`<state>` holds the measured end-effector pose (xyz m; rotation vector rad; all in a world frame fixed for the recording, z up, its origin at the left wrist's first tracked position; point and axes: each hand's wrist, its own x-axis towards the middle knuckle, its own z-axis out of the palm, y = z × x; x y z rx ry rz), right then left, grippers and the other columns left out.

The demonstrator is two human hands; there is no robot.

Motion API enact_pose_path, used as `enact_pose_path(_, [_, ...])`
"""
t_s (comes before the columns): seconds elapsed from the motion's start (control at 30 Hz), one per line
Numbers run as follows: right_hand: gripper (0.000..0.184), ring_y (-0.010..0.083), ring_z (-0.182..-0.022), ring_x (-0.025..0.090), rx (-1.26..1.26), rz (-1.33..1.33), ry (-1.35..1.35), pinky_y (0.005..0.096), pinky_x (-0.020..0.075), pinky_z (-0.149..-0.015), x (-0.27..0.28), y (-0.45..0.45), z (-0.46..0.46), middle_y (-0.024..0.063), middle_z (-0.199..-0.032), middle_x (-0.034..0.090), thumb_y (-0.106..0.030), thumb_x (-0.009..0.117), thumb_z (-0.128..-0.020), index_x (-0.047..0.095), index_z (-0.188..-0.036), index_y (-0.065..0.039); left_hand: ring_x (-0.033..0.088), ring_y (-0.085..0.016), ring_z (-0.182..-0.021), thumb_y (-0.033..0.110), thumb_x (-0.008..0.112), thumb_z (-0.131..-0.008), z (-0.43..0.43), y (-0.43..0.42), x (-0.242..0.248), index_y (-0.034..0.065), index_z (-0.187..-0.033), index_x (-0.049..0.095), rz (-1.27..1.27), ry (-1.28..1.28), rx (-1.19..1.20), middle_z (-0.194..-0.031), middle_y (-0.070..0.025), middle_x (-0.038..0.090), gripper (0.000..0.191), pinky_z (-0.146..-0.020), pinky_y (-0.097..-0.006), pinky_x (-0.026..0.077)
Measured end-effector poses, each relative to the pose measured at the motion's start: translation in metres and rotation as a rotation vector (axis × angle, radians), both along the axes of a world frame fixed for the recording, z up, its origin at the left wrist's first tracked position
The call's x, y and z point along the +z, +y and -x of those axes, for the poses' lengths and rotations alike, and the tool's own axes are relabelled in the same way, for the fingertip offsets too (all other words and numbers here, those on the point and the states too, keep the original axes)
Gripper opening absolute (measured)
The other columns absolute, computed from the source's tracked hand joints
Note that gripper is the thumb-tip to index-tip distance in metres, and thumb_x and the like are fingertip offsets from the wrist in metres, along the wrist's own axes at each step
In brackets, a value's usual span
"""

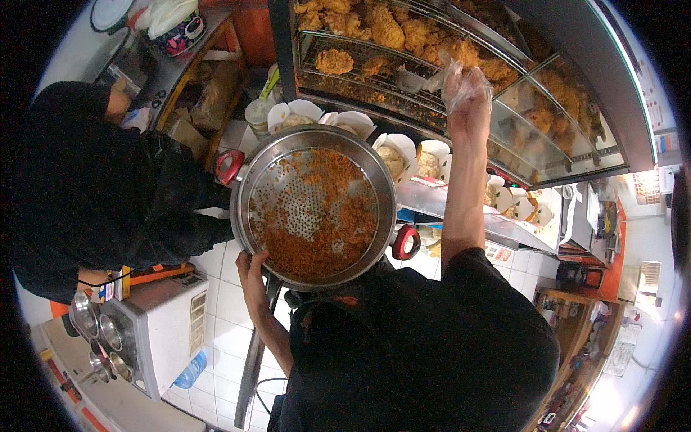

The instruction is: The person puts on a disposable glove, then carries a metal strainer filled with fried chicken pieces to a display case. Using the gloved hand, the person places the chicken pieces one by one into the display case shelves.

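Observation:
My left hand [253,275] grips the near left rim of a wide steel steamer pan [237,216] with a perforated bottom and red side handles. Orange-brown fried crumbs [302,259] lie over much of that bottom, thickest at the near side. My right hand [467,92], in a clear plastic glove, reaches into a heated display case [372,86]. Its fingers are curled near the fried chicken [415,32] on the upper rack. A greyish, scoop-like piece [413,81] shows at the fingertips. Whether my fingers hold it is unclear, as loose plastic covers them.
Open paper boxes [397,154] with pale rounded food line the ledge below the case. A tub with a green-handled utensil [259,113] stands left of them. A person in black [108,189] is close on my left. A white appliance [167,324] with steel bowls stands lower left.

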<state>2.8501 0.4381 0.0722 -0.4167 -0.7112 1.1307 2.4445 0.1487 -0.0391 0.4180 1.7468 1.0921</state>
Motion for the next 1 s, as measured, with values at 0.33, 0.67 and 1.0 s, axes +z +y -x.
enact_pose_path(0.33, [0.015, 0.0347, -0.112, 0.069, -0.366, -0.046, 0.093, 0.0474, 0.0622, -0.091, -0.01, 0.045, -0.005, 0.0164, -0.115, 0.067, -0.008, 0.06, -0.102, 0.061, -0.116, -0.001, 0.051, -0.034, -0.13, 0.037, 0.072, -0.085, 0.005, -0.003, -0.014, 0.0013, -0.147, 0.048, 0.004, -0.001, 0.011, -0.144, -0.019, 0.051, 0.076, -0.105, -0.0454, 0.042])
enact_pose_path(0.67, [0.029, 0.0299, -0.113, 0.066, -0.315, 0.007, 0.014, 0.0412, 0.0589, -0.098, -0.005, 0.057, -0.013, 0.018, -0.134, 0.06, -0.011, 0.054, -0.107, 0.054, -0.132, 0.004, 0.046, -0.034, -0.132, 0.039, 0.072, -0.083, 0.004, -0.002, -0.01, -0.0029, -0.141, 0.052, -0.044, -0.012, 0.01, -0.141, -0.0205, 0.051, 0.074, -0.116, -0.0449, 0.03])
enact_pose_path(1.0, [0.038, 0.0267, -0.105, 0.066, -1.101, 0.221, -0.989, 0.0379, 0.0536, -0.091, -0.033, 0.029, -0.019, 0.013, -0.11, 0.068, -0.019, 0.082, -0.087, 0.065, -0.114, 0.001, 0.046, -0.037, -0.135, 0.039, 0.071, -0.083, 0.004, -0.001, -0.008, -0.0047, -0.145, 0.046, -0.015, 0.037, 0.009, -0.143, -0.024, 0.051, 0.08, -0.117, -0.0485, 0.03])
